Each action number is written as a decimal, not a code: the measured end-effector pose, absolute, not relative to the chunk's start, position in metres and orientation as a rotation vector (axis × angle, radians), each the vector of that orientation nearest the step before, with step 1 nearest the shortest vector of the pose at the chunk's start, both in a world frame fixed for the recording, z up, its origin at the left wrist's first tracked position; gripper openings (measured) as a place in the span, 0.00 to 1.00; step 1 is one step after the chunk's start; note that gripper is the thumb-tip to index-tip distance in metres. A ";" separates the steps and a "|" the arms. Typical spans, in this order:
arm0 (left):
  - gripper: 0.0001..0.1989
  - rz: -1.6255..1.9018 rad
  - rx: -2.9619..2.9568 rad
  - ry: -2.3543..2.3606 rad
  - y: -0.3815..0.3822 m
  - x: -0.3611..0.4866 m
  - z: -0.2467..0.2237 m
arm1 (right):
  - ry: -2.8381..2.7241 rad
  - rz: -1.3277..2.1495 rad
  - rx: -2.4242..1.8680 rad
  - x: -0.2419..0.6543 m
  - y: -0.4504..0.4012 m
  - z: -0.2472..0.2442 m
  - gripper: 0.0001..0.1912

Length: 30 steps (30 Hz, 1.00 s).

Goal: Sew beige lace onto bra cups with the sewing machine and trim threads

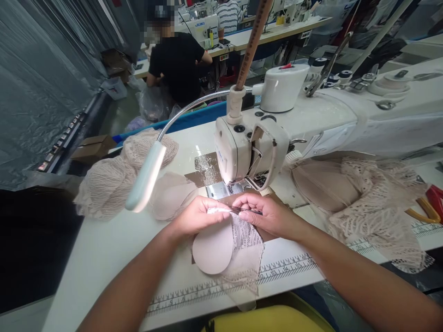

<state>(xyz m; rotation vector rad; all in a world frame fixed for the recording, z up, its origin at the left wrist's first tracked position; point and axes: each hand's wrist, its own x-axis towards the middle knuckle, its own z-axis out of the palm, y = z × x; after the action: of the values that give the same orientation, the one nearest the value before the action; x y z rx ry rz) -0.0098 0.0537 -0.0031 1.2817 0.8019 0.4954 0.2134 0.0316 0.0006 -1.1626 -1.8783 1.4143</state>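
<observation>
Both hands are together just in front of the sewing machine's (235, 152) needle area. My left hand (200, 214) pinches the upper edge of a beige lace piece (245, 240) with a smooth rounded cup (212, 249) on it. Close beside it, my right hand (258, 213) is closed round a thin dark tool (254, 211), whose tip points at the fabric edge between the hands. The tool's exact shape is partly hidden by the fingers. Below, the lace hangs over the ruler tape (290, 267) and the table's front edge.
A lamp (147, 177) on a bendy arm hangs left of my hands. Beige lace pieces lie at left (107, 184) and right (367, 198). Red and yellow handles (424, 210) show at far right. A person in black (176, 64) sits beyond the table, near another machine (200, 30).
</observation>
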 end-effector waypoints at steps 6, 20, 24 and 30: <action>0.14 0.484 1.211 0.772 0.054 -0.007 -0.006 | -1.942 1.304 -1.214 0.207 0.028 0.003 0.11; 0.14 0.435 1.204 0.786 0.051 -0.004 -0.008 | -1.941 1.230 -1.165 0.201 0.029 0.005 0.07; 0.14 0.421 1.237 0.799 0.051 -0.004 -0.008 | -1.938 1.203 -1.173 0.199 0.029 0.005 0.07; 0.12 0.443 1.232 0.770 0.051 -0.002 -0.005 | -1.745 1.454 -1.190 0.199 0.028 0.000 0.13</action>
<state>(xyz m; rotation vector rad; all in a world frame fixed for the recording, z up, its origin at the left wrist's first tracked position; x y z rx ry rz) -0.0017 0.0511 -0.0052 1.2315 0.7696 0.4431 0.1988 0.0284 -0.0002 -1.1898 -1.7446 1.4543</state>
